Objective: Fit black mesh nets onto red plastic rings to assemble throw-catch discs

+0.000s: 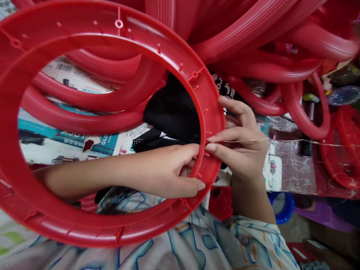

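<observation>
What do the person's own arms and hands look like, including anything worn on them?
The bare, ungloved left hand and bare, ungloved right hand have slender fingers with short nails. Both forearms show no watch or bracelet. A pale cloth garment with blue-outlined shapes and thin orange strokes meets the right arm; no left sleeve edge is visible.

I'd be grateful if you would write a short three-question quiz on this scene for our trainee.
1. True or false: the left hand holds the near ring.
2. Multiple choice: the cloth seen through its opening is mainly
a) yellow
b) black
c) green
3. Fill in the blank: the thread runs from the right hand toward the ____ edge of the picture.

Key:
1. True
2. b
3. right
</observation>
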Tool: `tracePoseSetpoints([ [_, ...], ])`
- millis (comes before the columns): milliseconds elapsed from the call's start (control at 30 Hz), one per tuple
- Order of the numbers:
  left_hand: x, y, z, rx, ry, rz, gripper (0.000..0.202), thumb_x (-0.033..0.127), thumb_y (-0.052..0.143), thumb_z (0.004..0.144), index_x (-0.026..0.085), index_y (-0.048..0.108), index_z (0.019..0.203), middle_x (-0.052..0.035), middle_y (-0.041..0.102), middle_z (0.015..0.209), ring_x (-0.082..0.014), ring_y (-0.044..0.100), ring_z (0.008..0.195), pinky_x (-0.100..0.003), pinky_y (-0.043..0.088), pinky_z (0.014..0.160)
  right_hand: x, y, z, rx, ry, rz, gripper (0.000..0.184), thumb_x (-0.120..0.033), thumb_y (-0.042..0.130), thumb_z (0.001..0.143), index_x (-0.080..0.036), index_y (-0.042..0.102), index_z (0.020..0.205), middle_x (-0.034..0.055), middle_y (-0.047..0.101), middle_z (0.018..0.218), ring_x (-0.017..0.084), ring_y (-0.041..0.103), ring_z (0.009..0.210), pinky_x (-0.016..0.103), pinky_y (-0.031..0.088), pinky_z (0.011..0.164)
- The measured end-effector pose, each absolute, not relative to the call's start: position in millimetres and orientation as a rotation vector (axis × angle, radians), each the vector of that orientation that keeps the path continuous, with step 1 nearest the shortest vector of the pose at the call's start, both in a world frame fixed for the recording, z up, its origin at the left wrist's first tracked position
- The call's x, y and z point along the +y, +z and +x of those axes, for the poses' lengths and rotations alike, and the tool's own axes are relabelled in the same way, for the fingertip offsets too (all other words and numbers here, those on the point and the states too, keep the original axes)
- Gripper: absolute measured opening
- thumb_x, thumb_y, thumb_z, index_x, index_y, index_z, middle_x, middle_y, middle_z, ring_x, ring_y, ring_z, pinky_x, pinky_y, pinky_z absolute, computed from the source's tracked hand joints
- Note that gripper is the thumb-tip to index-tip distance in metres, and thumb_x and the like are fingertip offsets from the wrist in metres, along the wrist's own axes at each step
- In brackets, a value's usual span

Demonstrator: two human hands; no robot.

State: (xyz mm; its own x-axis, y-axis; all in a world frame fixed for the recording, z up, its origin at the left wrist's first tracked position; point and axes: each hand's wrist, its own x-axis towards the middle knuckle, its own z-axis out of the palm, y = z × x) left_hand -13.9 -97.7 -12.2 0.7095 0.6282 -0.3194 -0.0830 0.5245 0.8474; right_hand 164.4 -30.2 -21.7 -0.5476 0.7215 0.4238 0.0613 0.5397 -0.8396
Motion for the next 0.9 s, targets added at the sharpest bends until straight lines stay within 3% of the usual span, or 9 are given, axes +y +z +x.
tracePoseSetpoints([
  [200,-91,-14,-7,0.855,0.742,0.726,0.032,0.018,0.063,0.078,0.016,0.052,0.108,0.0006,0.064,0.089,-0.0103,0.064,0.081,-0.021,0.054,0.07,-34,-24,165,-1.975,1.074,-0.655,0.024,-0.012,0.08,0.07,-0.029,0.075,0.087,-0.0037,0.058,0.136,0.018,0.069,0.095,0.035,0.06,0.083],
  [400,-92,-19,-3,0.929,0.771,0.889,0.043,0.01,0.059,0.073,0.019,0.048,0.114,-0.0001,0.064,0.1,-0.0124,0.065,0.082,-0.021,0.052,0.066,-33,-22,166,-2.022,1.015,-0.679,0.022,-0.013,0.076,0.075,-0.029,0.076,0.09,0.0005,0.062,0.13,0.018,0.069,0.093,0.037,0.06,0.083],
  [533,-95,-24,-4,1.051,0.69,1.112,0.038,0.018,0.056,0.076,0.021,0.05,0.113,0.0009,0.063,0.09,-0.0162,0.064,0.079,-0.024,0.05,0.062,-30,-22,166,-1.996,0.861,-0.589,0.027,-0.013,0.081,0.07,-0.031,0.076,0.091,-0.0005,0.065,0.123,0.021,0.065,0.103,0.04,0.057,0.087],
  [667,-95,-25,-6,1.112,0.555,1.264,0.039,0.022,0.055,0.075,0.021,0.049,0.113,0.0012,0.061,0.084,-0.0169,0.062,0.074,-0.026,0.047,0.058,-27,-21,165,-2.069,0.759,-0.642,0.018,-0.022,0.081,0.072,-0.033,0.075,0.085,-0.0029,0.06,0.128,0.024,0.058,0.115,0.043,0.053,0.094],
  [900,-95,-18,-9,1.155,0.373,1.384,0.031,0.026,0.055,0.075,0.02,0.046,0.104,0.0015,0.059,0.081,-0.0145,0.057,0.068,-0.024,0.043,0.053,-28,-19,160,-2.015,0.882,-0.785,0.008,-0.02,0.078,0.074,-0.027,0.075,0.075,0.001,0.064,0.11,0.021,0.061,0.106,0.04,0.052,0.092],
])
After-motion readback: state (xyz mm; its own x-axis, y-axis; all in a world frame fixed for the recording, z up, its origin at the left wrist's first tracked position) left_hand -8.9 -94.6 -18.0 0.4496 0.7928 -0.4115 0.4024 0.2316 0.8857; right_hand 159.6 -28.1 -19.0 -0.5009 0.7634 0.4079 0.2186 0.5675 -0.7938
